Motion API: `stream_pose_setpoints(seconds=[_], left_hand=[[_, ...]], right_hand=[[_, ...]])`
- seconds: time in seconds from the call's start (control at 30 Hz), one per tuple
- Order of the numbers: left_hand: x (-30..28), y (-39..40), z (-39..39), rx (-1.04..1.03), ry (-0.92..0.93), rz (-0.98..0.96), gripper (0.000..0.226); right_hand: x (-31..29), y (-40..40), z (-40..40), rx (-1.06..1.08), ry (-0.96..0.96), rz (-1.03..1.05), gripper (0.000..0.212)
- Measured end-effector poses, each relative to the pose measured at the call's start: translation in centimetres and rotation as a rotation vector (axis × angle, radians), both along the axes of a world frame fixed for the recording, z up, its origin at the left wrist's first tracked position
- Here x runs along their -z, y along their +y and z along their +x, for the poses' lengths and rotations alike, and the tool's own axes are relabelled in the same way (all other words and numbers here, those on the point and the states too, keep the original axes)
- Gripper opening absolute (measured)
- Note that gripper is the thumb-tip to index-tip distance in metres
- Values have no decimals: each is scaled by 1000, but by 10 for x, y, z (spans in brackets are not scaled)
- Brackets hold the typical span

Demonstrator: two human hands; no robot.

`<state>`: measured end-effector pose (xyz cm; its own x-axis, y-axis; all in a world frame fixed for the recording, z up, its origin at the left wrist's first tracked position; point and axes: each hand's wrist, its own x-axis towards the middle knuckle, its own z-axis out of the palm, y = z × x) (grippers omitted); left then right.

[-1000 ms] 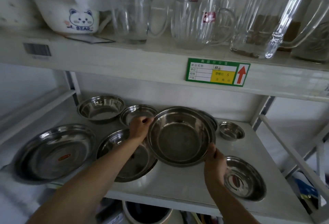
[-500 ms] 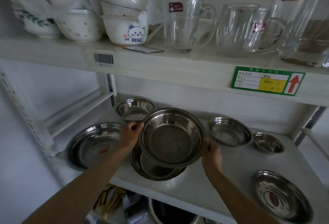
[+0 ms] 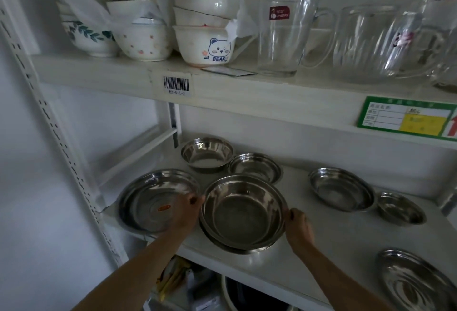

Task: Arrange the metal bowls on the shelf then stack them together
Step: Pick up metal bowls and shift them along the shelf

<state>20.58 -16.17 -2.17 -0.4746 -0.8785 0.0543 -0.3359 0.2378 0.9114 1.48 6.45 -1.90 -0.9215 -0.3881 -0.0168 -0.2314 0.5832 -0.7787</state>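
Steel on steel is the risk here: you are holding the large bowl by its rim, your left hand pinching at nine o'clock and your right hand at three o'clock, and it is sitting nested in a wider dish near the front edge of the shelf. Both grips are clenched on that rim, fingertips only, so a slick rim could be slipping as you let go. Because the stack is resting close to the shelf's front lip, any nudge toward six o'clock could be tipping it off. The flat pan at nine o'clock is lying right under your left wrist; a careless withdrawal could be dragging it. The deep bowl and small bowl at twelve o'clock are sitting just behind, so pushing the stack back could be knocking them. The remaining bowls at two o'clock are waiting well apart.
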Motion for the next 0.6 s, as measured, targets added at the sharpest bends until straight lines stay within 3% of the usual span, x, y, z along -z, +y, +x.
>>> stream_pose_setpoints(seconds=[0.3, 0.6], left_hand=[[18, -5, 3, 60, -205, -77, 36], [65, -37, -3, 45, -244, -96, 42]], right_hand=[[7, -5, -3, -19, 72, 177, 33], [12, -4, -8, -84, 155, 283, 35]])
